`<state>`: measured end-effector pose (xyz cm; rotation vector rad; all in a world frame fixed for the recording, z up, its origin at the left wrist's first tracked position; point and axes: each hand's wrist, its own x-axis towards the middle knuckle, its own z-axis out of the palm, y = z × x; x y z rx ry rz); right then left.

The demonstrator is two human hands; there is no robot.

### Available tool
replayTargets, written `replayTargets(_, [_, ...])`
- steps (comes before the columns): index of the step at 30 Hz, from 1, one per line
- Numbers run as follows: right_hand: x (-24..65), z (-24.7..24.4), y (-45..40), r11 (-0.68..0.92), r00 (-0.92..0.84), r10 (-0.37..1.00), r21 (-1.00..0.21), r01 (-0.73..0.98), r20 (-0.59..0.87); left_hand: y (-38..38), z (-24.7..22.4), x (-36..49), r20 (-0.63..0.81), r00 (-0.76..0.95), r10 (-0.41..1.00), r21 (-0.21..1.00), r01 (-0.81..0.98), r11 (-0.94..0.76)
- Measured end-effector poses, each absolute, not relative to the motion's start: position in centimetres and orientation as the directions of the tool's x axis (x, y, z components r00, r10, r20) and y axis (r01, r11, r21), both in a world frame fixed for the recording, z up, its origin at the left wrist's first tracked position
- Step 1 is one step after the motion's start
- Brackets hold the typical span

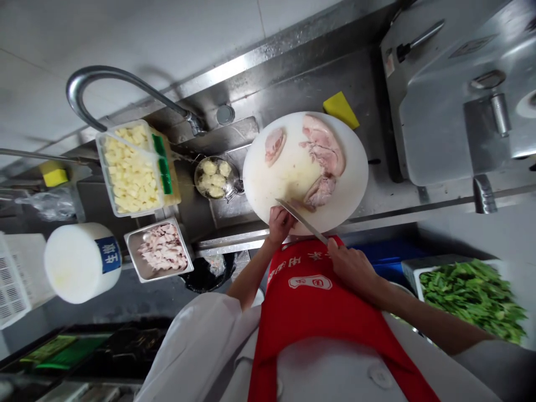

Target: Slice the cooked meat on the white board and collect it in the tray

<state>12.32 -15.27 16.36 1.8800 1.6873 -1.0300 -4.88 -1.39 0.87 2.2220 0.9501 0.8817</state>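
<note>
My right hand (350,263) is wrapped round the handle of a long knife (301,219). Its blade slants up and left over the near edge of a round white cutting board (268,187). Close beside the blade, the fingers of my left hand (281,224) are curled on raw meat at the board's rim; the grip itself is partly hidden. Just beyond the blade lies a piece of raw meat (320,192). A larger slab of raw meat (324,144) is behind it, and a smaller piece of raw meat (275,146) rests at the board's far left.
Left of the board are a strainer (238,187) of peeled pale pieces, a tub (157,209) of pale cubes under a tap (138,84), and a metal pan (133,257) of cut meat. A yellow sponge (341,110) touches the far rim. Leafy greens (473,296) fill a right-hand crate.
</note>
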Motion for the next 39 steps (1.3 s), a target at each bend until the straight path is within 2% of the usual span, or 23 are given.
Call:
replayTargets(13, [10.4,12.7,-5.1,-0.196,-0.031,0.770,-0.283,0.939,-0.638,-1.6,0.3,-5.0,0.314,0.499,0.808,0.713,0.438,-0.548])
replayTargets(19, [11.6,15.2,-10.4,-0.144,-0.057,0.741,-0.241,0.960,-0.669,-1.6,0.2,-5.1,0.337,0.504,0.796,0.711,0.418,-0.566])
replayTargets(23, [11.6,16.2,-13.4,-0.186,-0.025,0.674,-0.202,0.962,-0.738,-1.5,0.2,-5.2,0.323,0.525,0.788,0.707,0.419,-0.569])
replayTargets(29, [11.1,16.1,-12.7,-0.186,-0.025,0.704,-0.218,0.958,-0.709,-1.4,0.2,-5.2,0.345,0.516,0.784,0.681,0.437,-0.587])
replayTargets(34, [11.8,16.8,-14.8,-0.214,-0.007,0.622,-0.179,0.960,-0.783,-1.3,0.0,-5.2,0.331,0.535,0.777,0.673,0.443,-0.592])
replayTargets(39, [10.7,14.4,-9.1,-0.195,-0.056,0.677,-0.252,0.948,-0.734,-1.3,0.1,-5.2,0.361,0.496,0.789,0.716,0.394,-0.576])
